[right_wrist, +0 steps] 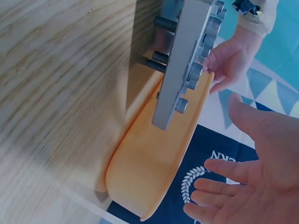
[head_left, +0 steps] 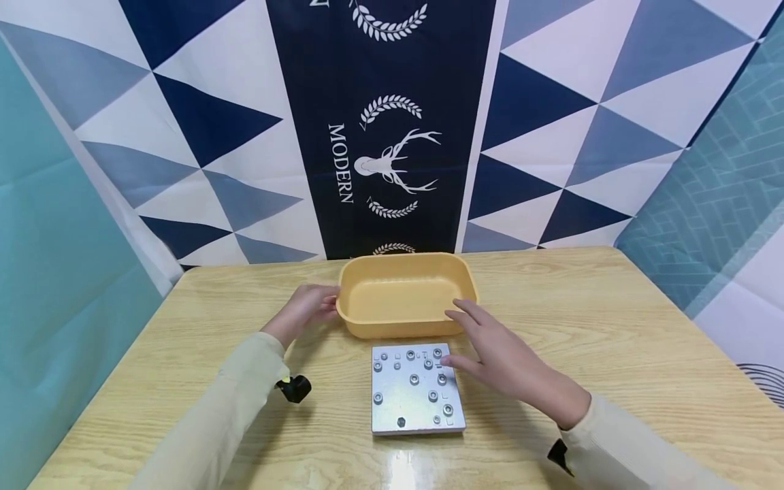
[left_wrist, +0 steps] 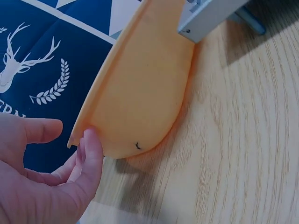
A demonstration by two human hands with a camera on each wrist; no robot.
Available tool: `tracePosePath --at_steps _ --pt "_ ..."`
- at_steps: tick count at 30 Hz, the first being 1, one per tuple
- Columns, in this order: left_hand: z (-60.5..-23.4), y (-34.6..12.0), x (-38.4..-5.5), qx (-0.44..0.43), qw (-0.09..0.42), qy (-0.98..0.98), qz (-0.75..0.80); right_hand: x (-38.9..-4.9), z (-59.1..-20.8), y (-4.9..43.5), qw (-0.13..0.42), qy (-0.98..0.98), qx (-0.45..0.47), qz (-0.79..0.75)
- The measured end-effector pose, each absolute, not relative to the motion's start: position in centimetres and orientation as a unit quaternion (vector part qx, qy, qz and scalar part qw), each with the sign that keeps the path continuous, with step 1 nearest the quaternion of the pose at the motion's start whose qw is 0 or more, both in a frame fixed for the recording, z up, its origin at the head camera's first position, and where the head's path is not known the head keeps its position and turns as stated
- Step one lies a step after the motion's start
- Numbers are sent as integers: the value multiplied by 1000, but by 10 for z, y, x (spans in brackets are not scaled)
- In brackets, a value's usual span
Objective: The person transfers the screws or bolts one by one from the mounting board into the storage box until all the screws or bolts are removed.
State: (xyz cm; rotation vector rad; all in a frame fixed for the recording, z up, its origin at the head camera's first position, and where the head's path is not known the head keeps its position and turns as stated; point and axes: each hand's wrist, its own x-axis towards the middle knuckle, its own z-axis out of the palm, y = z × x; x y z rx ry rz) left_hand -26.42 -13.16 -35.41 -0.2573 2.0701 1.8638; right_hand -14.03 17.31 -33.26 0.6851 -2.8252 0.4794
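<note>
A yellow-orange plastic bin [head_left: 392,330] stands at the back of the table. At its left end is my left hand [head_left: 309,306]; in the left wrist view its fingertips [left_wrist: 91,140] touch the outer wall while the thumb stays apart from the rim. My right hand [head_left: 499,354], fingers spread, hovers by the bin's front right corner and holds nothing. In front of the bin, a square metal plate [head_left: 398,395] carries several socket-head bolts. Seen from the right wrist, the plate [right_wrist: 175,84] is raised off the table, with threaded bolt ends [right_wrist: 156,64] poking out below.
The wood-grain table [head_left: 214,327] reaches back to a patterned cloth [head_left: 392,170] with a deer print. Teal cloth [head_left: 73,238] hangs along the left side, and more cloth on the right. A small black device [head_left: 295,388] is strapped at the left wrist.
</note>
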Motion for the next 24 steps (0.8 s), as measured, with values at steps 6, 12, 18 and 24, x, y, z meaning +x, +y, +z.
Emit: tracePosePath --at_steps 6,12,18,24 --pt "-356 -133 -264 -88 183 704 681 -142 -333 173 89 -954 238 159" --pt "-357 -134 -265 -86 187 704 680 -143 -332 171 85 -954 242 154" --pt "-358 -134 -264 -84 194 705 678 -146 -330 170 82 -951 257 148" --pt "-359 -136 -263 -77 197 709 673 -148 -327 169 78 -948 273 143"
